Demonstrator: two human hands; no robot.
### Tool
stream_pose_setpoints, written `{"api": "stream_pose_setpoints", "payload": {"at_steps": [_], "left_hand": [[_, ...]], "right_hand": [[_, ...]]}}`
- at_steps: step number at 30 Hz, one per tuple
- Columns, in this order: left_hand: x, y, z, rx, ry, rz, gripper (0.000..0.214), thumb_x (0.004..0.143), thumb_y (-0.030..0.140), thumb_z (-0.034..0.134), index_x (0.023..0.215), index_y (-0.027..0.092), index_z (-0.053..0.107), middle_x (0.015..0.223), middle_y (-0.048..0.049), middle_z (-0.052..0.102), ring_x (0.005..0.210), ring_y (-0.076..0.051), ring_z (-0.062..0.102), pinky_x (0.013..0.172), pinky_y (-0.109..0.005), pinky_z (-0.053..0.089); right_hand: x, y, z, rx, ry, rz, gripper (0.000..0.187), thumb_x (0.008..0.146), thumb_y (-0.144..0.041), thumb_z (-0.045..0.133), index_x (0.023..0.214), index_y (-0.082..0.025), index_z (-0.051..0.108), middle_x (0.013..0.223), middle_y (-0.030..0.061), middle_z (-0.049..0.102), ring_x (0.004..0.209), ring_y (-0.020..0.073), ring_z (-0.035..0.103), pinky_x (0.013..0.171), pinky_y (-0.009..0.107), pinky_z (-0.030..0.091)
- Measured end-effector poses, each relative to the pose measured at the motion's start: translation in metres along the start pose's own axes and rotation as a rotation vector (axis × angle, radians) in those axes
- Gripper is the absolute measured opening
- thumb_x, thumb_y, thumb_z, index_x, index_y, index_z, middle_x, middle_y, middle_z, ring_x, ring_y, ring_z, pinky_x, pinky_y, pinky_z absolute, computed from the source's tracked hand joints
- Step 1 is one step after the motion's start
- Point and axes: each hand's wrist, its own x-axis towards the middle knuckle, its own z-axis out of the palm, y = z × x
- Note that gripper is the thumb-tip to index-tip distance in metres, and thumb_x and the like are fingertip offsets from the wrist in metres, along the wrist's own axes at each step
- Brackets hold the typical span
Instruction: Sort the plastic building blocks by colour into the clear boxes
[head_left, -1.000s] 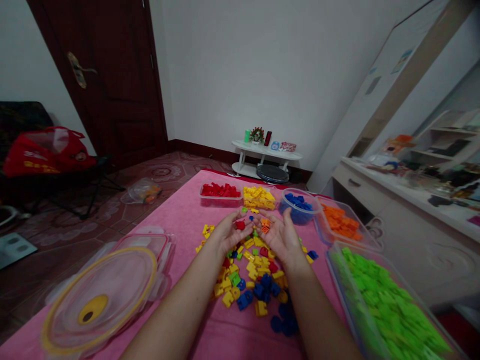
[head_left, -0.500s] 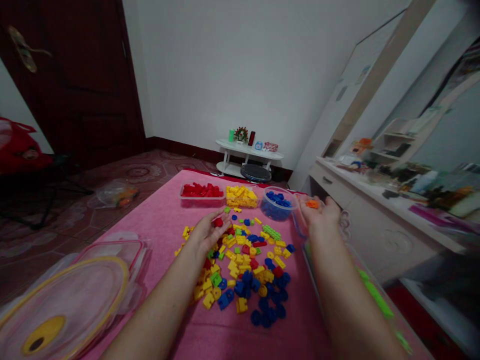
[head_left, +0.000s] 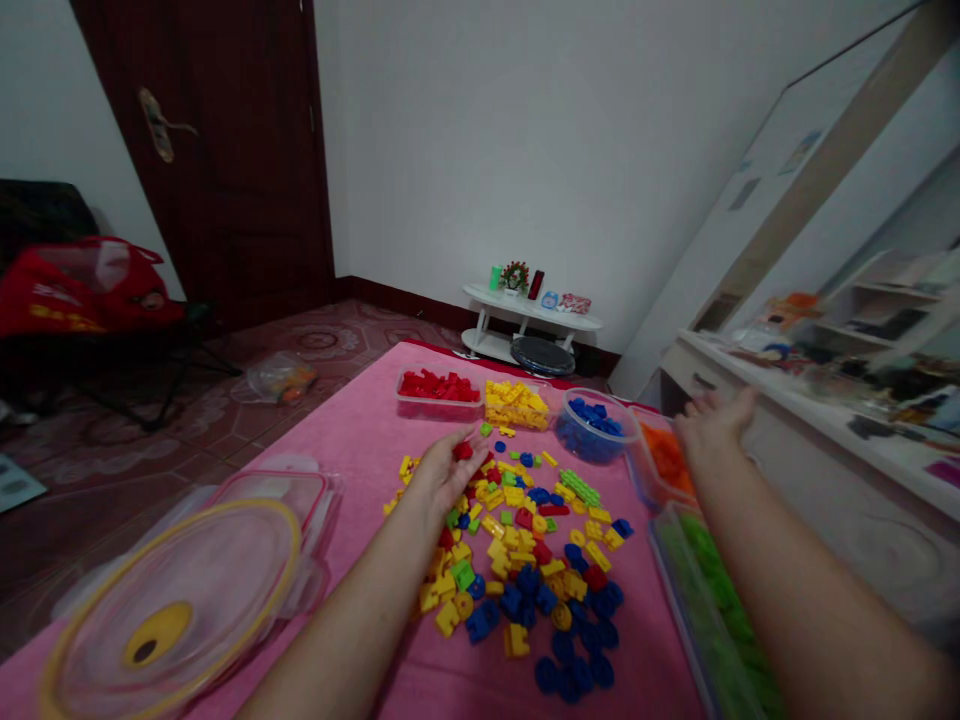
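Observation:
My left hand (head_left: 444, 472) is cupped above the pile's far left side, palm partly up, with a red building block (head_left: 463, 450) held at the fingers. Beneath and beside it spread loose blocks in yellow, blue, red and green, among them a yellow block (head_left: 516, 640) and a bumpy green block (head_left: 580, 487). My right hand (head_left: 716, 425) is at the right edge of the table, fingers apart, and nothing shows in it. Just left of it stands a clear box with orange blocks (head_left: 666, 458), partly hidden by that hand and forearm.
Along the far edge stand a box of red blocks (head_left: 439, 407), a box of yellow blocks (head_left: 517, 405) and a round tub of blue blocks (head_left: 592, 440). A box of green blocks (head_left: 712, 580) lies at right. Clear lids (head_left: 202, 580) are stacked at left. A white dresser (head_left: 795, 440) borders the right.
My right hand has moved outward past the orange box, and the orange block seen in it no longer shows there. My left hand still holds the red block. The view has turned left.

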Motion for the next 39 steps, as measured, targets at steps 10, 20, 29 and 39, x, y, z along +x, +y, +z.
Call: {"api": "stream_pose_setpoints", "payload": {"at_steps": [10, 20, 29, 39], "left_hand": [[0.000, 0.010, 0.001, -0.110, 0.132, 0.243, 0.009, 0.083, 0.012, 0.046, 0.077, 0.013, 0.052, 0.074, -0.0059, 0.057, 0.068, -0.009, 0.059, 0.065, -0.018, 0.053], [0.049, 0.085, 0.040, 0.011, 0.233, 0.508, 0.032, 0.088, 0.044, 0.039, 0.092, 0.017, 0.055, 0.097, -0.0068, 0.055, 0.091, -0.013, 0.056, 0.078, -0.024, 0.048], [0.038, 0.052, 0.032, 0.752, -0.091, 0.707, 0.032, 0.071, 0.036, 0.061, 0.096, 0.016, 0.066, 0.102, -0.0100, 0.066, 0.100, -0.022, 0.058, 0.089, -0.036, 0.042], [0.022, -0.003, -0.011, 1.644, -0.245, 0.825, 0.019, 0.062, 0.010, 0.064, 0.074, 0.022, 0.073, 0.076, -0.0029, 0.070, 0.074, -0.018, 0.060, 0.075, -0.026, 0.044]], "right_hand": [[-0.196, -0.021, 0.034, 0.883, -0.181, 0.511, 0.039, 0.087, -0.048, 0.036, 0.086, -0.016, 0.058, 0.078, 0.0030, 0.059, 0.058, 0.0110, 0.052, 0.054, 0.024, 0.042], [-0.181, -0.004, 0.014, 0.891, -0.110, 0.518, 0.043, 0.087, -0.049, 0.032, 0.082, -0.015, 0.058, 0.071, 0.0017, 0.057, 0.055, 0.0097, 0.051, 0.051, 0.022, 0.041], [-0.180, 0.004, 0.020, 0.636, -0.371, 0.451, 0.032, 0.069, -0.044, 0.061, 0.080, -0.015, 0.062, 0.066, 0.0000, 0.060, 0.051, 0.0081, 0.052, 0.048, 0.019, 0.040], [-0.183, 0.034, 0.017, -0.643, -0.918, -0.139, 0.029, 0.055, -0.004, 0.058, 0.076, -0.022, 0.068, 0.077, -0.0011, 0.068, 0.074, 0.0135, 0.059, 0.057, 0.021, 0.034]]}}
